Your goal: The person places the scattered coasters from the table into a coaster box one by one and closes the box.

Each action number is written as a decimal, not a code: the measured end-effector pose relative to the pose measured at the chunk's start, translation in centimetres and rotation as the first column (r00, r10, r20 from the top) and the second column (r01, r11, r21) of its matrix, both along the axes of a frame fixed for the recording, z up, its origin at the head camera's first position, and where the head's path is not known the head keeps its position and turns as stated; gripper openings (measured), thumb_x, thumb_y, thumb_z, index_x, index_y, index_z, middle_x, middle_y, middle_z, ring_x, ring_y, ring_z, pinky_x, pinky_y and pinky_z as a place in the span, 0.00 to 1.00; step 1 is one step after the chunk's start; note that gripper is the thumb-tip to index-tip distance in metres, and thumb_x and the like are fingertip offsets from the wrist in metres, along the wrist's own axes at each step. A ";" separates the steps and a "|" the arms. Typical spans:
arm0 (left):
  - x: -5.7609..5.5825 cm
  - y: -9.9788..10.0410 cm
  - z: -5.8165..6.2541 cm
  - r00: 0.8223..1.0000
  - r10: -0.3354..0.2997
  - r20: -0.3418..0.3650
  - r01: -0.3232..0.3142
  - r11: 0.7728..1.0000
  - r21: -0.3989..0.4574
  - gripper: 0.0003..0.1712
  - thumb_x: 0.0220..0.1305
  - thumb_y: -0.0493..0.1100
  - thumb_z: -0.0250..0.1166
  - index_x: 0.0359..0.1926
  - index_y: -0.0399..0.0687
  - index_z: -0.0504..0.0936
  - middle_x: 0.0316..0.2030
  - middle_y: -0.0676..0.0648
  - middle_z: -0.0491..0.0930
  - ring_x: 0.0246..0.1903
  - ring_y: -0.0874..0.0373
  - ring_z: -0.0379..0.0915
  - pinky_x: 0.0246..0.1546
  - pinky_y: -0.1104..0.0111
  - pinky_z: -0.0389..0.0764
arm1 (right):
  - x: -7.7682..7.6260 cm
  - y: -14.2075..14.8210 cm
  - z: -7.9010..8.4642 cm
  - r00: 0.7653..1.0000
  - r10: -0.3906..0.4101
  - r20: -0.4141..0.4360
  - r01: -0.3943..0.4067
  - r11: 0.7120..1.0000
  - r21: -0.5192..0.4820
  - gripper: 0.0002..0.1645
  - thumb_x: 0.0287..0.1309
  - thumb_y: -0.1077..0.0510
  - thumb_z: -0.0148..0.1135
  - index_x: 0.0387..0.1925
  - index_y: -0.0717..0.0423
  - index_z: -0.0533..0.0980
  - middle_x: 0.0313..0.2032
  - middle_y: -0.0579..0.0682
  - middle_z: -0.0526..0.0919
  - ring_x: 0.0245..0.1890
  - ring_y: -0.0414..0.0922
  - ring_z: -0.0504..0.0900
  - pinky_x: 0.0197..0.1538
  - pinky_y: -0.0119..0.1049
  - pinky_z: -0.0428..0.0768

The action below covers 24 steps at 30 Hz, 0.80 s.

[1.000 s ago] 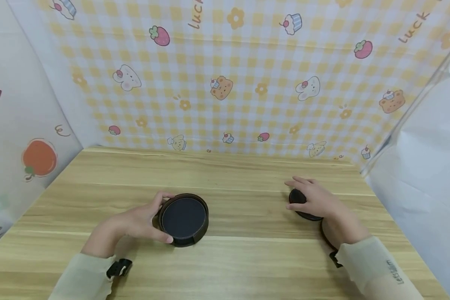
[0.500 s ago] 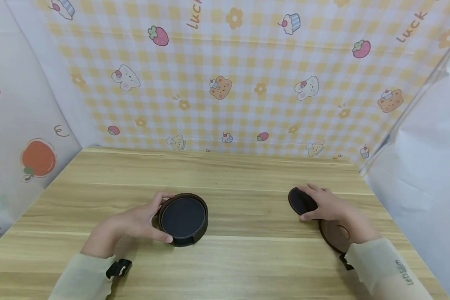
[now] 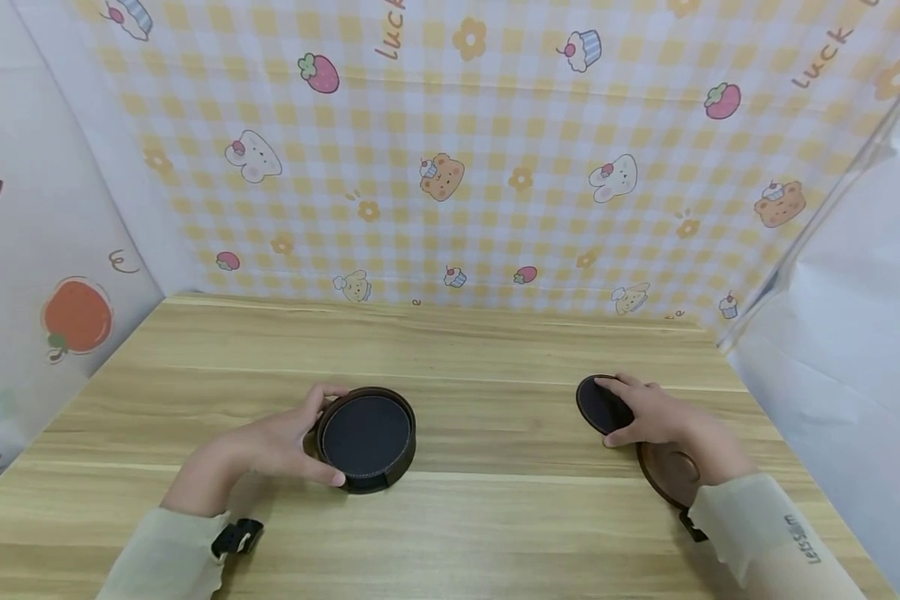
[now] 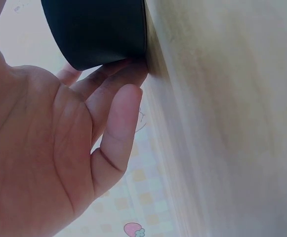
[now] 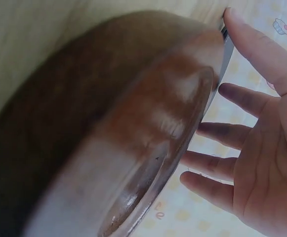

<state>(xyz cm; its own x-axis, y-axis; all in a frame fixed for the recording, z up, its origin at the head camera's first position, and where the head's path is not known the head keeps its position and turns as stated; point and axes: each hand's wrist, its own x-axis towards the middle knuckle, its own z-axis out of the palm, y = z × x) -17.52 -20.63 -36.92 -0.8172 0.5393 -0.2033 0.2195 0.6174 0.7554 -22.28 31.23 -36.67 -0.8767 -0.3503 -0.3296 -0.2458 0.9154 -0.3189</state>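
Black round coasters, the top coaster (image 3: 366,433) showing, lie inside a dark round coaster holder (image 3: 401,475) standing on the table. My left hand (image 3: 285,437) grips the holder's left side, thumb in front and fingers behind; its palm and several fingers show beside the holder wall (image 4: 103,29) in the left wrist view. At the right, my right hand (image 3: 652,417) reaches over another black coaster (image 3: 598,407), thumb at its near edge and fingers on its far side. In the right wrist view, those fingers (image 5: 222,136) are spread and fairly straight. Part of this coaster is hidden.
A brown, glossy round piece with an inner ring (image 3: 663,467) lies under the right wrist and fills much of the right wrist view. The wooden table (image 3: 465,533) meets a checked cloth backdrop (image 3: 495,125) behind and white sheets at both sides.
My right hand has drawn back to the right, and its thumb has come to the black coaster's near edge. More of the coaster and brown piece shows. The left hand stays put.
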 end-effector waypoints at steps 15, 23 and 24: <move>0.0 0.0 0.1 1.000 -0.018 -0.014 0.018 1.000 0.012 0.60 0.47 0.54 0.79 0.70 0.48 0.48 0.67 0.33 0.67 0.67 0.33 0.61 0.61 0.36 0.64 | 0.0 -0.6 0.2 0.999 0.014 -0.033 -0.013 1.000 0.014 0.53 0.51 0.44 0.75 0.73 0.55 0.61 0.71 0.74 0.54 0.61 0.76 0.59 0.50 0.65 0.73; 0.1 0.0 0.0 1.000 -0.015 -0.018 0.015 1.000 0.009 0.60 0.46 0.55 0.79 0.70 0.48 0.48 0.66 0.35 0.68 0.66 0.36 0.64 0.61 0.39 0.65 | -0.1 -0.4 0.0 0.998 0.026 -0.065 -0.025 0.999 0.028 0.52 0.48 0.43 0.76 0.72 0.52 0.64 0.70 0.73 0.58 0.60 0.74 0.62 0.48 0.63 0.74; 0.1 0.0 -0.1 1.000 -0.014 -0.019 0.014 1.000 0.010 0.60 0.46 0.55 0.79 0.70 0.48 0.48 0.66 0.35 0.68 0.66 0.36 0.64 0.61 0.39 0.65 | -0.1 -0.4 0.0 0.997 0.028 -0.071 -0.026 0.999 0.027 0.52 0.48 0.43 0.76 0.72 0.52 0.64 0.70 0.73 0.58 0.59 0.74 0.63 0.48 0.63 0.75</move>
<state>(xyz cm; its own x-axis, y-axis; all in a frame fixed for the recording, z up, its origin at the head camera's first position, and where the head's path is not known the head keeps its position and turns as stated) -17.44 -20.66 -36.99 -0.8131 0.5527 -0.1826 0.2421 0.6064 0.7574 -22.36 30.81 -36.66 -0.8886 -0.3664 -0.2761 -0.2919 0.9158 -0.2758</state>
